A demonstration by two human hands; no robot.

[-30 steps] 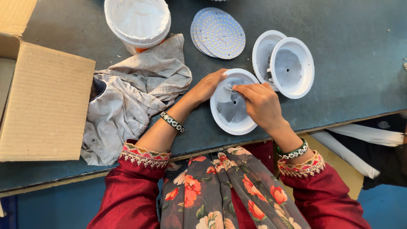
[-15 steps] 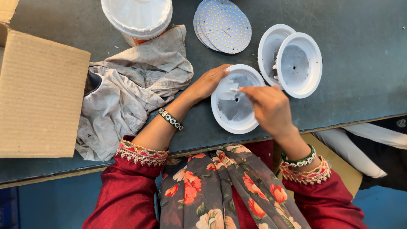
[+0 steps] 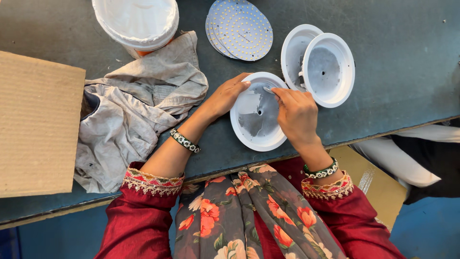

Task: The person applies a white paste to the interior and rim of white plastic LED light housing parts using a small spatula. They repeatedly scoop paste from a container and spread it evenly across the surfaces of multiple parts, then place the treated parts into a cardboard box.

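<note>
A dark desk (image 3: 402, 72) carried everything, and the white round housing (image 3: 256, 129) near its front edge served as the landmark. Far to the left of the housing sat a cardboard box (image 3: 38, 124), and between box and housing lay a crumpled grey cloth (image 3: 129, 110). Beyond the cloth, up and left of the housing, stood a white tub (image 3: 136, 21). Just up and right of the housing leaned two more white housings (image 3: 318, 64), one overlapping the other, and straight beyond it lay a stack of round LED boards (image 3: 239, 29). The left hand (image 3: 225, 96) rested on the housing's left rim, fingers curled over the edge and steadying it. The right hand (image 3: 297, 112) covered the housing's right rim, its fingertips pinched on a small white part (image 3: 268, 89) held over the upper inside of the bowl; what the part was could not be told. A small hole (image 3: 259, 112) marked the housing's centre, just left of the right hand.
</note>
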